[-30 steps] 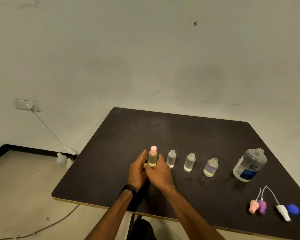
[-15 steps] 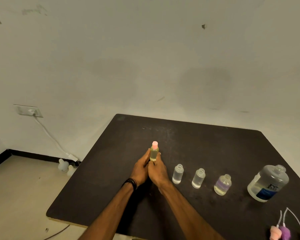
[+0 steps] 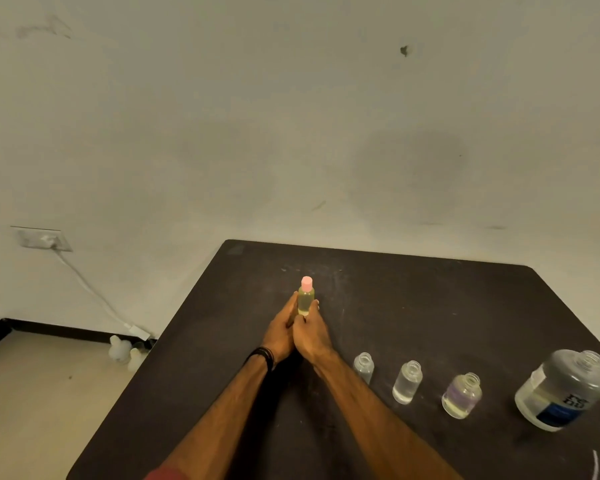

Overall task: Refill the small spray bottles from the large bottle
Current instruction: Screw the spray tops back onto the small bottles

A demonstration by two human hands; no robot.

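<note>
1. Capped bottle (image 3: pixel 306 299): upright on the table (image 3: pixel 430 306), pink cap on, yellowish liquid inside.
2. Left hand (image 3: pixel 280 332) and right hand (image 3: pixel 310 336): fingers curled round its lower body, one each side.
3. Three open bottles (image 3: pixel 407 382) and large bottle (image 3: pixel 563 389): standing uncapped to the right.

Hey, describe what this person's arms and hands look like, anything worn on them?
Both forearms are bare. The left hand has a dark band of thin black cords around its wrist. The right hand shows nothing on its wrist. A dark red sleeve edge shows at the frame's bottom on the left arm.
</note>
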